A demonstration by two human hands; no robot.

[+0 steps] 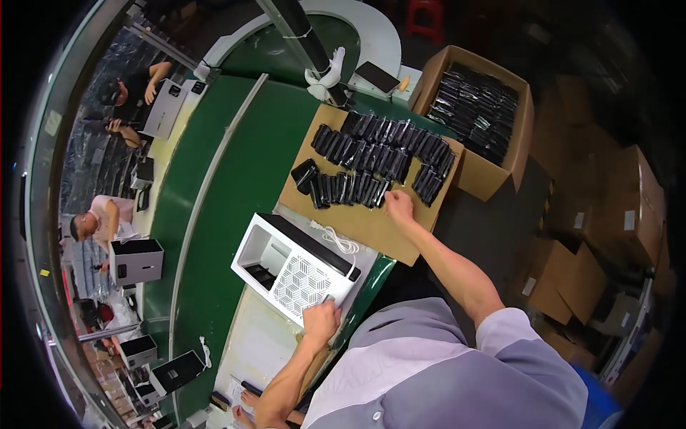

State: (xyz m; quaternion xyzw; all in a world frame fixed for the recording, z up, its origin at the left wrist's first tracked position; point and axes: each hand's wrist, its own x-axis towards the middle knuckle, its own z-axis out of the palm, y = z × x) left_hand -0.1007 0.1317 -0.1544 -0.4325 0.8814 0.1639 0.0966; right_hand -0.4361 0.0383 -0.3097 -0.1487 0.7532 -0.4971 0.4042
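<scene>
Currently on the pale work surface [261,339]: one boxy appliance [301,277], white with black side, cube-patterned vent, open compartment, white cord [337,239] beside. Left hand [321,322]: curled at its near edge; right hand [399,206]: bunched at black wrapped packets [386,161]; from here, I cannot tell what either grips.

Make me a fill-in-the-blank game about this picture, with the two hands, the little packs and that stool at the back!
1. The right hand is by small packs coloured ____.
2. Those packs lie on a flat sheet made of ____.
3. The left hand is by an appliance whose patterned panel is coloured ____.
4. The stool is coloured ____.

Missing words: black; cardboard; white; red.
</scene>
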